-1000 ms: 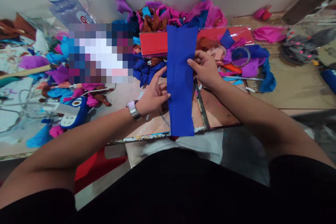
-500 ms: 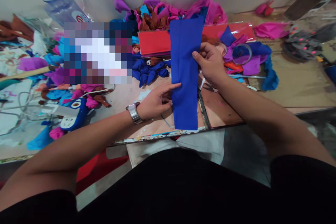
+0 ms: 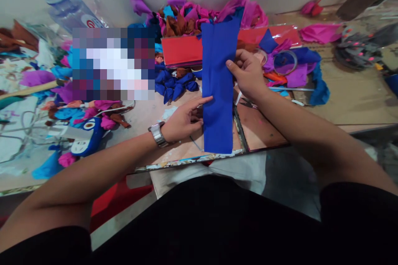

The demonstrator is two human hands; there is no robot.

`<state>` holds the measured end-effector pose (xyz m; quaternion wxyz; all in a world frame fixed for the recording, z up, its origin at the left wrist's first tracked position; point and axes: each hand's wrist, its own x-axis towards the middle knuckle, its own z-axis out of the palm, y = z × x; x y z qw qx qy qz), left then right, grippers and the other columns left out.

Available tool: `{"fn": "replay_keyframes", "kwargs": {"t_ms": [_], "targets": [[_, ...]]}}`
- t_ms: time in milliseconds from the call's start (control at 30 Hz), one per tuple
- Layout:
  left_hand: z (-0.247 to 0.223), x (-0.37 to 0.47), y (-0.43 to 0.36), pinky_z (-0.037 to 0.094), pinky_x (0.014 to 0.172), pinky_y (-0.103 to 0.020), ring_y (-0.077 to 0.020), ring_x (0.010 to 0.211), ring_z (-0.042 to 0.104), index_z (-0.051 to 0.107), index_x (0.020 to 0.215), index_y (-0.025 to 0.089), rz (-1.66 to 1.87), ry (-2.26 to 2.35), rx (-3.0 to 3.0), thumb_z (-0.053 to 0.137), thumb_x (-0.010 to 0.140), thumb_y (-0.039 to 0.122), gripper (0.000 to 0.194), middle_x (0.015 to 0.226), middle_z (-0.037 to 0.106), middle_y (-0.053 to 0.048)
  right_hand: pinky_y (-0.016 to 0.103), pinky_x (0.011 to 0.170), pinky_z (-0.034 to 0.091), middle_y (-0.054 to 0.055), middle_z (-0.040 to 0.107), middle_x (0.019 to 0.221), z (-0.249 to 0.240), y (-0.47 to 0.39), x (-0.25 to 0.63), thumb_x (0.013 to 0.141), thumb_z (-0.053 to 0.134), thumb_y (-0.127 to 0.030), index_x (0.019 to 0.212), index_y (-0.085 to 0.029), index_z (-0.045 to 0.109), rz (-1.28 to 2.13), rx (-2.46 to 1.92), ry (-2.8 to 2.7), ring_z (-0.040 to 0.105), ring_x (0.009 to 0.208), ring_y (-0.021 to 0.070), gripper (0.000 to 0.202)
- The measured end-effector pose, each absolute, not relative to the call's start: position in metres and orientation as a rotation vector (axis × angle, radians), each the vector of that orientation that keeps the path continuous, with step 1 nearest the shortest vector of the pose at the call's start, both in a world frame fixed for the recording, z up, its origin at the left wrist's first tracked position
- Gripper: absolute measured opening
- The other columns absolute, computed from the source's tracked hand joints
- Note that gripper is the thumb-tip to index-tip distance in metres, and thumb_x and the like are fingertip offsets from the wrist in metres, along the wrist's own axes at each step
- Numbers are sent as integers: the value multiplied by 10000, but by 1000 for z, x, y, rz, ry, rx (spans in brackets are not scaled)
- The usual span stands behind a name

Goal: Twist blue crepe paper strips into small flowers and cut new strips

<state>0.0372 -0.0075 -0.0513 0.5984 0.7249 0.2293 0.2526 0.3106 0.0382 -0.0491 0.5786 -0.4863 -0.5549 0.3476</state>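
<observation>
A long strip of blue crepe paper stands lengthwise before me, above the table, with a crease running down its upper part. My right hand pinches its right edge, thumb on the front and fingers curled behind. At the left edge, my left hand, with a metal watch on the wrist, holds the strip lower down. Its index finger lies across the front, while the other fingers are partly hidden at the edge. Several small twisted blue paper pieces lie behind the left hand.
Red flat packs and a heap of coloured paper scraps lie behind the strip. A tape roll rests to the right. On the left are a clear bottle, a blue-and-white power strip and loose cables.
The view has shifted slightly, so everything sits a little further left. Both hands keep the same hold on the blue strip, and its top edge looks slightly more bent.
</observation>
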Motion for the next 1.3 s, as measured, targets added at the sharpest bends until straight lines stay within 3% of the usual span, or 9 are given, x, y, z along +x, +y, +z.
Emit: {"fn": "replay_keyframes", "kwargs": {"t_ms": [133, 567, 1300], "targets": [[-51, 37, -8, 640, 841, -303, -190, 1045, 734, 510, 1585, 271, 558, 553, 1668, 677, 774, 10, 869, 1421, 662, -141, 371, 749, 647, 21, 731, 893, -50, 38, 309, 819, 789, -721, 1005, -282, 629, 801, -1134, -1290, 721, 875, 219, 503], [-52, 38, -8, 632, 858, -286, -173, 1066, 728, 516, 1576, 269, 563, 540, 1678, 672, 787, 11, 845, 1528, 592, -152, 375, 737, 646, 13, 726, 860, -52, 38, 311, 808, 795, -728, 1001, -281, 646, 799, -1120, -1290, 725, 852, 217, 509], [-50, 38, -9, 612, 773, -282, -159, 928, 712, 541, 1556, 268, 576, 559, 1677, 680, 769, 24, 836, 1324, 696, -119, 370, 734, 602, 11, 683, 872, -52, 39, 311, 819, 778, -722, 1016, -292, 604, 819, -1125, -1310, 684, 854, 213, 504]]}}
